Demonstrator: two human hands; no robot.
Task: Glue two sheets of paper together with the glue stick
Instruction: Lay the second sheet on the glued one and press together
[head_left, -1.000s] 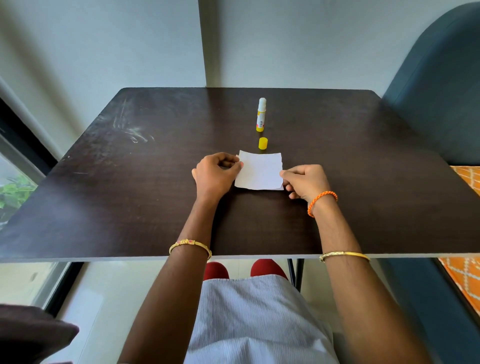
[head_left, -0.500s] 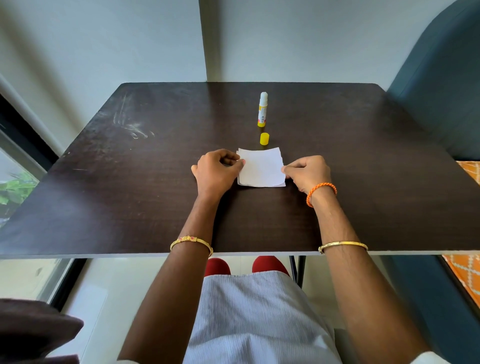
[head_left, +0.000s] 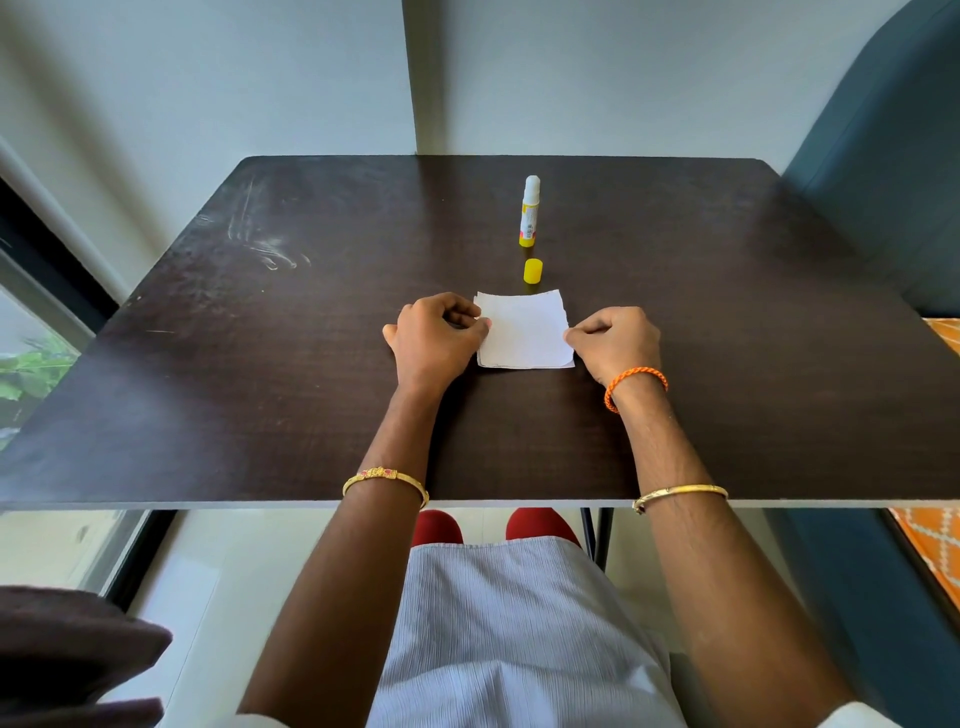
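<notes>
White paper (head_left: 524, 332) is laid flat on the dark worktop (head_left: 260, 364), its left edge pinched by the left hand (head_left: 434, 338) and its right edge by the right hand (head_left: 615, 340), each grip narrow. The uncapped glue stick (head_left: 530, 213) is stood upright beyond, its yellow cap (head_left: 533, 271) between.

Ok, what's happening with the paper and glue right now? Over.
Left hand and right hand curled, pinching the paper's side edges, flat on table. Glue stick upright beyond, uncapped; yellow cap between. Nothing blocking.
</notes>
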